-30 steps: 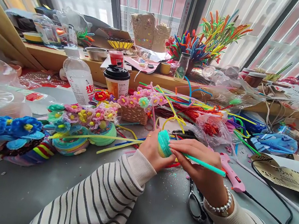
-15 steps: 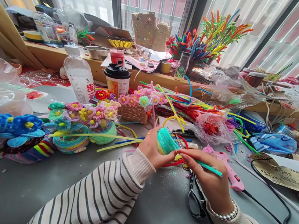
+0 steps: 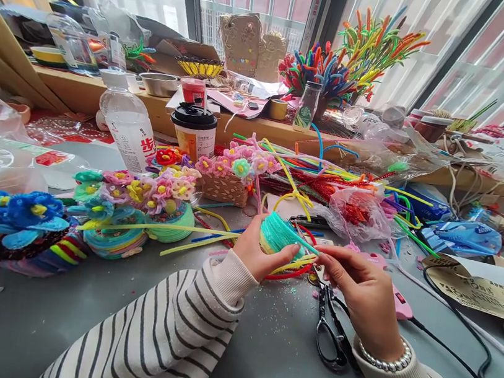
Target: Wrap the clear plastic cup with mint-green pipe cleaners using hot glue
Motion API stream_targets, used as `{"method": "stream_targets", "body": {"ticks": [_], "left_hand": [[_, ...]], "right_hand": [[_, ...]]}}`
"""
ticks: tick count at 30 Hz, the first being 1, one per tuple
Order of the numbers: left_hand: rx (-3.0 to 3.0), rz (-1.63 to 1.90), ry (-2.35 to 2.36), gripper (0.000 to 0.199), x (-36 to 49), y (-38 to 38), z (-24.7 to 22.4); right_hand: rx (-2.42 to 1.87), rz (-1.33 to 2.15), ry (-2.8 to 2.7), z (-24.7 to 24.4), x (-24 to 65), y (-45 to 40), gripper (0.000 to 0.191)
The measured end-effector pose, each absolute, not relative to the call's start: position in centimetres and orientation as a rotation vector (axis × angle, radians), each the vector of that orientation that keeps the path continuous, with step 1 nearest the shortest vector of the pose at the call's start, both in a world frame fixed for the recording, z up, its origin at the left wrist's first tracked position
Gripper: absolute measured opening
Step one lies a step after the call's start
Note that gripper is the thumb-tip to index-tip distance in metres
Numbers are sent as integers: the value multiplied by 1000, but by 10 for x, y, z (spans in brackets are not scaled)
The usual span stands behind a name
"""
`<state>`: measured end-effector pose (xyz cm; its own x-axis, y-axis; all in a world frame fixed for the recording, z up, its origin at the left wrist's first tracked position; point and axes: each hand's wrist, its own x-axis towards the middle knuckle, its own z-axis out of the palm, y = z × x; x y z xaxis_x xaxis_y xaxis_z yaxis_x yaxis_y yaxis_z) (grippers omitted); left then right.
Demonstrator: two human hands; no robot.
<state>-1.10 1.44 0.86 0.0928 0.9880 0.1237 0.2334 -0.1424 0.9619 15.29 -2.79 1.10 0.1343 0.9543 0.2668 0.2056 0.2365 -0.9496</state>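
Observation:
My left hand [image 3: 263, 250] is wrapped round a small pot wound with teal and yellow pipe cleaners [image 3: 280, 234], thumb pressed on its near side. A teal pipe cleaner [image 3: 307, 245] runs from the pot's side to my right hand [image 3: 358, 285], which pinches it between thumb and fingertips. Just below the right hand lie black-handled scissors [image 3: 329, 337] on the grey table. Partly behind that hand is a pink glue gun [image 3: 402, 304]. Red and yellow pipe cleaners lie under the pot.
Pots with fuzzy flowers [image 3: 135, 216] stand to the left, near a water bottle [image 3: 125, 124] and a lidded cup [image 3: 193, 131]. A heap of loose pipe cleaners [image 3: 313, 188] lies behind my hands. The glue gun's black cord [image 3: 448, 357] curves across the right side.
My right hand has shifted slightly right and turned. The teal pipe cleaner now stretches taut between the pot and my fingers; its loose end no longer shows past the hand.

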Motion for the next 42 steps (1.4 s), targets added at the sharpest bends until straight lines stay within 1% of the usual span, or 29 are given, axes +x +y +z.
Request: {"method": "stream_targets", "body": {"ticks": [7, 12, 21, 25, 36, 38, 40, 42], "left_hand": [[1358, 1064, 1096, 56, -10, 15, 6], [1287, 1005, 1057, 60, -11, 19, 3], [984, 846, 991, 59, -9, 18, 9], [950, 807, 973, 53, -10, 19, 10], [945, 736, 918, 49, -12, 19, 10], [952, 720, 903, 52, -13, 20, 10], [969, 707, 887, 55, -13, 20, 10], [974, 689, 863, 56, -14, 20, 11]], "right_hand": [[-1204, 734, -1395, 11, 155, -29, 10], [-1174, 714, -1475, 9, 154, -29, 15], [-1144, 276, -1782, 13, 151, -35, 22], [-1119, 223, -1837, 12, 150, -36, 24], [-1092, 381, -1805, 13, 147, -36, 22], [-1110, 489, -1742, 14, 145, -37, 18], [-1139, 670, -1628, 15, 143, -39, 16], [-1156, 869, -1486, 18, 142, -40, 26]]}}
